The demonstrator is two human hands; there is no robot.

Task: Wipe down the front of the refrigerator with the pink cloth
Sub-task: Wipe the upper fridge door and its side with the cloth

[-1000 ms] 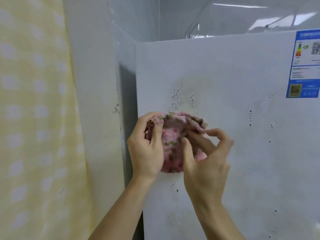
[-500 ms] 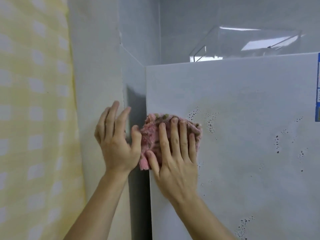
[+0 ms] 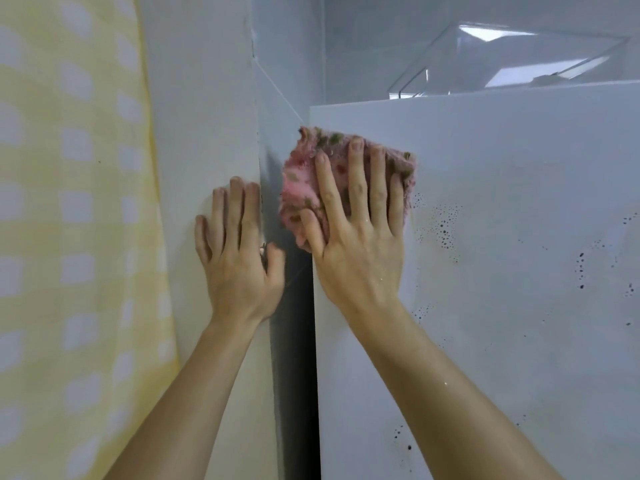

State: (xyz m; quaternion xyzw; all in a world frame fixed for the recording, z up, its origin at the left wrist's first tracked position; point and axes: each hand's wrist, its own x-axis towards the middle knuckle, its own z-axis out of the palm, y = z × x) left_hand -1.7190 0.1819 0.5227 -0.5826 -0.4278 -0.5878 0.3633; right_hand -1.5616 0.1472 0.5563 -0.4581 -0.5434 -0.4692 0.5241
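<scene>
One pink cloth under right hand at refrigerator edge.

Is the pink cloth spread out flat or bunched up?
Bunched: the pink cloth forms a thick wad under the right hand on the refrigerator front.

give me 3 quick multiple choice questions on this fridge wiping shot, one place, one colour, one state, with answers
1. Where is the pink cloth on the refrigerator front?
A. low right corner
B. near its upper left edge
C. dead centre

2. What colour is the curtain on the left?
A. yellow and white
B. blue
C. red

3. How does the right hand lie?
A. clenched, holding nothing
B. hanging clear of the cloth
C. flat, fingers straight on the cloth

1 B: the cloth overlaps the left edge just below the top.
2 A: pale yellow with white squares.
3 C: straight fingers press the cloth flat.
</scene>
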